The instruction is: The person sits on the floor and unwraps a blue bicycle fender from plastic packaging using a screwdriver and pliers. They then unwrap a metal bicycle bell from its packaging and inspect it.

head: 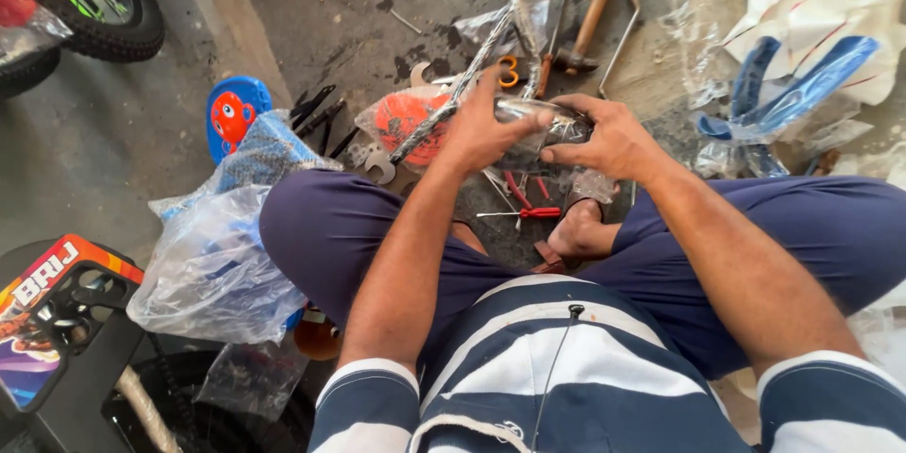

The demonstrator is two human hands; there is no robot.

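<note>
Both hands are up over the lap: left hand (481,132) and right hand (609,137) clamp a clear-wrapped metal part (543,118) between them. That slick plastic could slip and drop it among the screwdrivers (528,212) on the floor (321,19).

A single head-worn camera is looking steeply down from the seated person's own viewpoint, sitting close over the lap and crossed legs, and facing forward across the concrete floor (330,19) ahead.
</note>
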